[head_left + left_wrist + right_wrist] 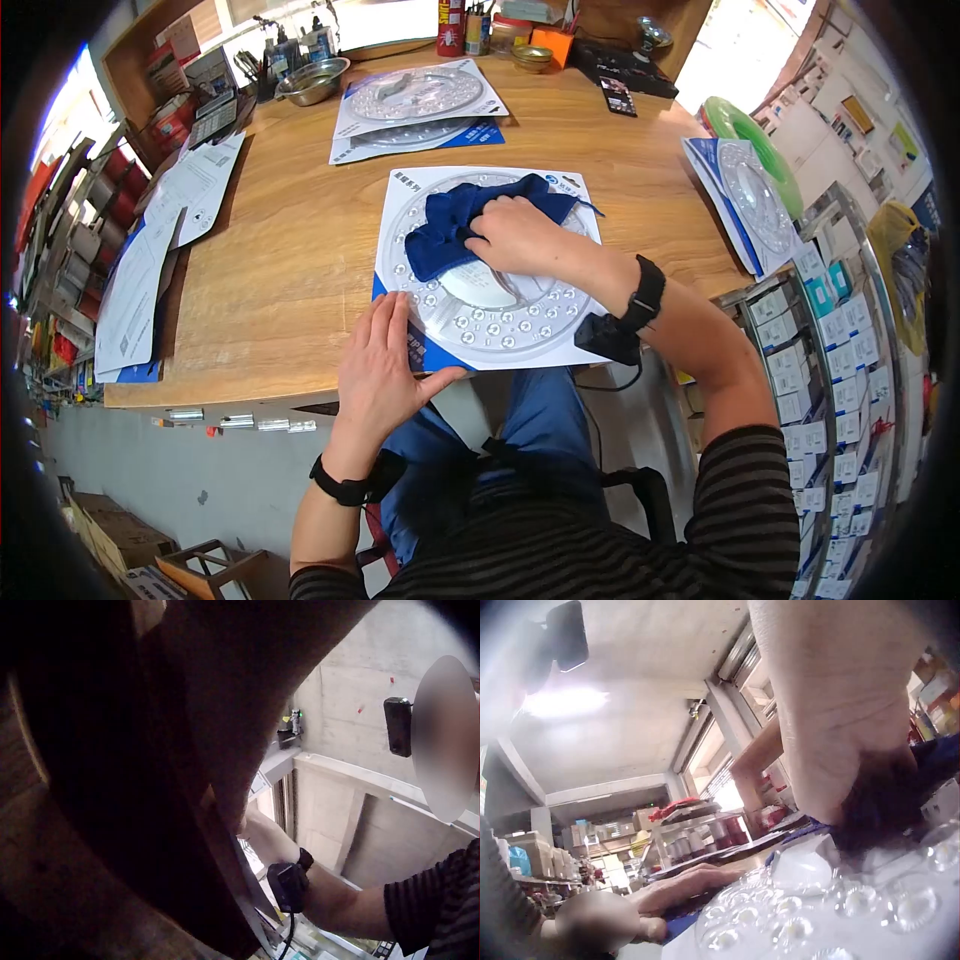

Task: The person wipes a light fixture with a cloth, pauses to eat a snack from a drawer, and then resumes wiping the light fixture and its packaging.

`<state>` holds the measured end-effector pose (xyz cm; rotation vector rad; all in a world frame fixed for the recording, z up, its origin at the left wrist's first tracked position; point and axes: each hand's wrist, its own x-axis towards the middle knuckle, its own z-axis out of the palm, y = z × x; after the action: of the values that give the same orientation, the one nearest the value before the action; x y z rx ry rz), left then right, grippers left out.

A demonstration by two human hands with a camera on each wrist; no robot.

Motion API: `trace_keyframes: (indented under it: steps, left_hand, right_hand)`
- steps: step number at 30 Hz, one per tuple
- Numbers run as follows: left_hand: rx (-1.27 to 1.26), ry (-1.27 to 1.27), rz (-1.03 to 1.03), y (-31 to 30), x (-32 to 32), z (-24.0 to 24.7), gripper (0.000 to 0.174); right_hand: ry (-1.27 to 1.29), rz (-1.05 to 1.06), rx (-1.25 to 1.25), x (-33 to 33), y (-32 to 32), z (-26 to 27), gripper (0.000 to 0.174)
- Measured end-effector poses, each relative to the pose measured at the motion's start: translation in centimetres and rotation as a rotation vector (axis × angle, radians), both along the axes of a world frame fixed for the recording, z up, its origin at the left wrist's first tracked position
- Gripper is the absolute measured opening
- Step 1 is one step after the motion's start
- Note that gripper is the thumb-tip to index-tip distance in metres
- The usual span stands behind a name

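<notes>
A blue cloth (pixel 447 225) lies bunched over a blister-packed round LED panel (pixel 505 325) on a white and blue card at the desk's front edge. My right hand (pixel 518 235) grips the cloth from above, on the upper middle of the pack; in the right wrist view the curled right hand (pixel 847 727) stands over the clear domed lenses (pixel 791 926). My left hand (pixel 378 362) rests at the pack's lower left corner, fingers straight and thumb spread along the front edge. The left wrist view is mostly dark and hides the left fingers.
Similar packs (pixel 415 98) lie farther back on the wooden desk (pixel 270 270), and another pack (pixel 745 205) is at the right edge. White cards (pixel 140 290) lie at the left. A metal bowl (pixel 313 82), a phone (pixel 618 97) and an orange box (pixel 552 45) stand along the back.
</notes>
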<state>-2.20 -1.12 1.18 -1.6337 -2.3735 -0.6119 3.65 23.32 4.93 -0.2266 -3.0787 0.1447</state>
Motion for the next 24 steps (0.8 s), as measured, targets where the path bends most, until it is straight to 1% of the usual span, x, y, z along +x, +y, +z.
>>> trace_keyframes:
  steps: [4,6,7,8,10,11,15,17,18,20,21,24]
  left_hand:
    - [0.017,-0.006,-0.019,0.0,0.0,-0.4,0.099]
    - [0.018,-0.007,-0.012,0.1,-0.1,-0.3,0.099]
    - [0.016,-0.007,-0.01,0.0,-0.1,-0.3,0.099]
    - [0.023,0.001,-0.009,0.0,-0.1,-0.3,0.099]
    - [0.03,0.004,-0.007,0.1,-0.1,-0.3,0.099]
    - [0.035,-0.013,-0.006,0.1,-0.2,-0.3,0.099]
    - [0.03,-0.047,-0.01,0.1,0.1,0.0,0.098]
    - [0.016,-0.04,-0.001,0.1,0.1,0.0,0.097]
    - [0.006,-0.035,0.006,0.1,0.1,0.0,0.097]
    - [0.015,-0.024,-0.003,0.1,0.1,-0.2,0.097]
    - [0.02,-0.015,-0.01,0.1,0.0,-0.3,0.096]
    - [-0.007,0.004,-0.008,0.0,-0.1,-0.6,0.096]
  right_hand:
    - [0.001,-0.022,0.039,1.0,-0.1,0.0,0.028]
    - [0.053,0.065,0.08,2.1,0.7,0.3,0.026]
    - [0.151,0.141,0.097,2.8,1.4,-0.6,0.021]
    - [0.15,0.145,0.097,3.6,1.5,-0.7,0.021]
    - [0.206,0.255,0.086,5.4,1.3,-1.1,0.021]
    - [0.221,0.244,0.059,6.2,1.1,-1.1,0.018]
    - [0.27,0.272,0.03,9.1,0.8,-1.7,0.016]
    - [0.5,0.339,-0.066,10.2,0.6,-3.3,0.016]
    - [0.503,0.339,-0.064,10.6,-0.4,-3.1,0.016]
    - [0.589,0.428,-0.147,11.9,-2.8,-2.3,0.018]
    - [0.398,0.378,-0.147,13.4,-3.4,-2.1,0.018]
    - [0.452,0.363,-0.149,15.6,-2.5,-2.3,0.016]
